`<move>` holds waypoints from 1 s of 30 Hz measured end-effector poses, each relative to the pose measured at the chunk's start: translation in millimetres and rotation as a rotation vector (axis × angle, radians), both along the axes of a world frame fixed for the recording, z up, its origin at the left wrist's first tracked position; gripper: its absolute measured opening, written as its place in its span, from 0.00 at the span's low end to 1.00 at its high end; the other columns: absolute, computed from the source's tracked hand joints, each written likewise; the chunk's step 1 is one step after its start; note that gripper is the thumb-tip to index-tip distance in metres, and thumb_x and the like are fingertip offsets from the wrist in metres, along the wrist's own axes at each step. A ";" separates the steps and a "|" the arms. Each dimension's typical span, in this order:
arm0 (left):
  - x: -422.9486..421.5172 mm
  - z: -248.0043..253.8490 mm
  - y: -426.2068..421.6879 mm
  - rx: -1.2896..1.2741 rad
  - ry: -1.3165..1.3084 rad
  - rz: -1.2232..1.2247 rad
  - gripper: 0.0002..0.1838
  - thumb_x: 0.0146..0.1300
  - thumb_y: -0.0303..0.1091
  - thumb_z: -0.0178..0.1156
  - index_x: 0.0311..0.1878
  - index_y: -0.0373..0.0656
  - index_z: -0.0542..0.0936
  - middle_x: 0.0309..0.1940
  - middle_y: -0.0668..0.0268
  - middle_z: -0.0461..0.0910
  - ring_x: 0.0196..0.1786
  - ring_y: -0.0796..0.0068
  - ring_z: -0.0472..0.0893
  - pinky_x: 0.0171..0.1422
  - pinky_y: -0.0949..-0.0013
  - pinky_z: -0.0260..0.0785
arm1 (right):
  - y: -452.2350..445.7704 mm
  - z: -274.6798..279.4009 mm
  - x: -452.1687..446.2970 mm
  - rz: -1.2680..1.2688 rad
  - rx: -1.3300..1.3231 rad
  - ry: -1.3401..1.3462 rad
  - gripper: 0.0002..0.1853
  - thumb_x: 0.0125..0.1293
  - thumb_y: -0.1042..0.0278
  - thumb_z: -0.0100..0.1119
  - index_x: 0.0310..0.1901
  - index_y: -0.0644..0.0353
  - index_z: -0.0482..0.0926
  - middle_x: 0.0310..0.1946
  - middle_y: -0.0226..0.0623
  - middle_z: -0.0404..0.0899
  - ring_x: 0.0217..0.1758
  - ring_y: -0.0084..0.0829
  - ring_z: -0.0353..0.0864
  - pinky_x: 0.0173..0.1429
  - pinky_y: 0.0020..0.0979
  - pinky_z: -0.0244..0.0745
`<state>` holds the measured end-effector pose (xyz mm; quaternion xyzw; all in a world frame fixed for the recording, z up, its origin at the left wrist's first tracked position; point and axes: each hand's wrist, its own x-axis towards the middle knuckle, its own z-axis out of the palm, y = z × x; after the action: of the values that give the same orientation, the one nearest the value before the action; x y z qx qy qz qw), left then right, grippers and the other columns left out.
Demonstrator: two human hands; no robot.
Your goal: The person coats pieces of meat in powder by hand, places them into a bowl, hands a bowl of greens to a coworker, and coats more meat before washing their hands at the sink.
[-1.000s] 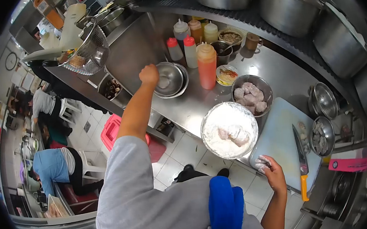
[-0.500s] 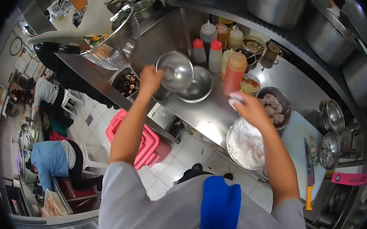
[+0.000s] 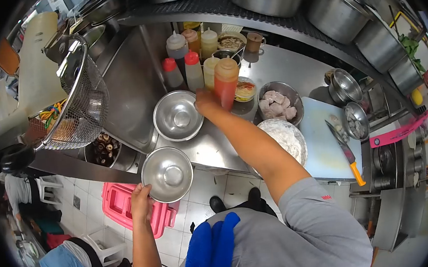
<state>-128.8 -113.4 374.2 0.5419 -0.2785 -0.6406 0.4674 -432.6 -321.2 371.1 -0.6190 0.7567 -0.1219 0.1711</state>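
My left hand (image 3: pixel 141 203) grips the rim of a shiny metal bowl (image 3: pixel 168 169), held tilted at the counter's front edge with nothing visible inside. A second metal bowl (image 3: pixel 178 115) rests on the steel counter behind it. On that bowl's right rim, my right hand (image 3: pixel 206 102) has its fingers closed, though they are partly hidden. Just beside this hand stands a squeeze bottle of orange-red sauce (image 3: pixel 226 79). Under my right forearm, a large bowl of white flour (image 3: pixel 285 140) is partly covered. Behind the flour, pale raw meat pieces (image 3: pixel 276 105) fill another metal bowl.
A cutting board (image 3: pixel 321 134) carries a knife with an orange handle (image 3: pixel 356 172). Several squeeze bottles (image 3: pixel 193 70) line the back. A wire strainer (image 3: pixel 76 102) juts in at left, above a container of mushrooms (image 3: pixel 104 149). On the floor sits a pink bin (image 3: pixel 123 205); people work at lower left.
My left hand has brought its bowl down and toward me, away from the second bowl. My right hand has gone from above the flour bowl to the second bowl's rim. The view has turned.
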 end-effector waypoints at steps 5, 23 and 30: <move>2.1 -12.6 -6.7 -0.018 0.118 0.016 0.03 0.61 0.26 0.53 0.37 0.40 0.75 0.31 0.65 0.79 0.32 0.78 0.79 0.34 0.72 0.76 | 4.4 1.7 3.1 0.119 -0.187 0.173 0.13 0.59 0.70 0.50 0.46 0.58 0.74 0.46 0.45 0.78 0.50 0.43 0.78 0.48 0.43 0.76; -32.9 4.5 20.8 -0.128 0.147 0.233 0.05 0.63 0.29 0.54 0.40 0.40 0.75 0.38 0.65 0.79 0.40 0.74 0.79 0.45 0.62 0.76 | -5.9 75.5 -12.6 0.156 -0.267 -0.147 0.23 0.54 0.62 0.55 0.51 0.64 0.67 0.45 0.54 0.77 0.49 0.52 0.77 0.52 0.46 0.72; -39.5 5.4 10.3 -0.162 0.024 0.249 0.06 0.63 0.33 0.57 0.30 0.46 0.73 0.30 0.68 0.78 0.32 0.79 0.78 0.38 0.70 0.75 | 6.2 85.6 -19.5 0.157 -0.309 -0.216 0.26 0.54 0.63 0.56 0.52 0.66 0.64 0.42 0.58 0.77 0.47 0.54 0.77 0.51 0.48 0.72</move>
<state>-168.3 -103.2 379.6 0.5250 -0.2541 -0.5595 0.5889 -452.1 -315.0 456.7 -0.6785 0.6555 -0.2885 0.1632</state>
